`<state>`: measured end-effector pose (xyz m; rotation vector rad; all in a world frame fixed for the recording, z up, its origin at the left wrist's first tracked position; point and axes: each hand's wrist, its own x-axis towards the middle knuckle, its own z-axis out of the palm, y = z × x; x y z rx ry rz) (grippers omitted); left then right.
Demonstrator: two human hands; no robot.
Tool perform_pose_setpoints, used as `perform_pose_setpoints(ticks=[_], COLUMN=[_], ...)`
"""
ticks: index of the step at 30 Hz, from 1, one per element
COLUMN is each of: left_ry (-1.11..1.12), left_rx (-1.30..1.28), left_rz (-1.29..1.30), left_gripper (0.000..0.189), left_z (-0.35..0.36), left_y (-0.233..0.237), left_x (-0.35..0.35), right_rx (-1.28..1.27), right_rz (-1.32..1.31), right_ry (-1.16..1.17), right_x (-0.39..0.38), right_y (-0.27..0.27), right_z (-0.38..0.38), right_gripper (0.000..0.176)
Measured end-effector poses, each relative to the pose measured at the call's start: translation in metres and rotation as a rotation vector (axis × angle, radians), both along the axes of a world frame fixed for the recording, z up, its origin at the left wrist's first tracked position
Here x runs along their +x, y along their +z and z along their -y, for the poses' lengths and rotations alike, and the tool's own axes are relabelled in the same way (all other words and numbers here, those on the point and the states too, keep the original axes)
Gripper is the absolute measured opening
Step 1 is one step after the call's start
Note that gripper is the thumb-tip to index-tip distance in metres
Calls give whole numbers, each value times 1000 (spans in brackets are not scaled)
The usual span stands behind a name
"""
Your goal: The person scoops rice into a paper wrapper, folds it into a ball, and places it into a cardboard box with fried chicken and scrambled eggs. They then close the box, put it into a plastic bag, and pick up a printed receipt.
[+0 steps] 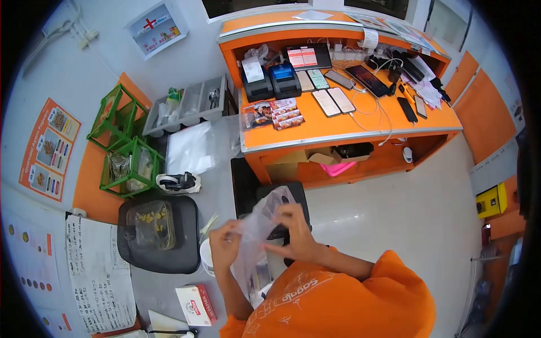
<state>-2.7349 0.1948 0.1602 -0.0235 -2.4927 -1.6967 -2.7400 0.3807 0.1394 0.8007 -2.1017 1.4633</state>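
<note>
A thin, clear plastic bag (255, 234) hangs between my two hands, in front of the orange shirt. My left hand (225, 247) pinches its left edge near the top. On the other side, my right hand (293, 232) holds the bag's upper right part between thumb and fingers. Just left of my left hand is a white round container (207, 258), partly hidden by the wrist. Farther left, a clear tub (151, 225) with yellow pieces inside rests on a black tray (183, 248).
An orange counter (256, 138) with phones and two printers stands ahead. Green baskets (132, 169), a grey cutlery tray (194, 115) and a tape dispenser (179, 182) are at the left. A red-and-white box (195, 305) lies near the front. A dark stool (301, 197) is beyond my hands.
</note>
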Motion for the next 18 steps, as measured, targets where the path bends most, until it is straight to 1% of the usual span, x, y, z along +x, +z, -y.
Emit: perform_pose_setpoints(ticks=[1, 2, 3, 5, 7, 8, 10, 11, 13, 14, 16, 17, 18], left_ry=[-121, -161, -159, -160, -124, -103, -107, -110, -116, -122, -111, -99, -90], left_rx=[-40, -95, -55, 24, 65, 85, -41, -106, -10, 37, -53, -98, -136], left_rz=[-14, 19, 10, -5, 53, 81, -58, -127, -36, 10, 44, 60, 20], left_gripper=[12, 14, 13, 12, 12, 12, 15, 17, 18, 20, 20, 20, 19], left_z=[-4, -7, -5, -3, -1, -1, 1, 3, 12, 15, 14, 11, 6], left_y=[12, 22, 19, 14, 20, 23, 22, 21, 26, 28, 31, 32, 33], left_x=[14, 26, 34, 48, 57, 60, 66, 67, 65, 62, 51, 45, 39], right_rx=[56, 111, 164, 227, 294, 203, 16, 26, 44, 53, 71, 54, 36], right_rz=[6, 10, 15, -1, 0, 52, 138, 115, 78, 121, 203, 252, 301], right_ry=[15, 30, 46, 116, 188, 195, 211, 235, 274, 323, 426, 437, 449], right_x=[0, -3, -3, 3, 10, 15, 20, 17, 10, 9, 4, 2, 0], right_y=[0, 1, 0, -4, -12, -19, -29, -30, -22, -20, -15, -11, -7], right_z=[-2, -4, -5, -5, -8, -10, -13, -18, -33, -42, -61, -70, -78], right_gripper=[64, 66, 67, 58, 50, 42, 27, 22, 13, 13, 13, 13, 13])
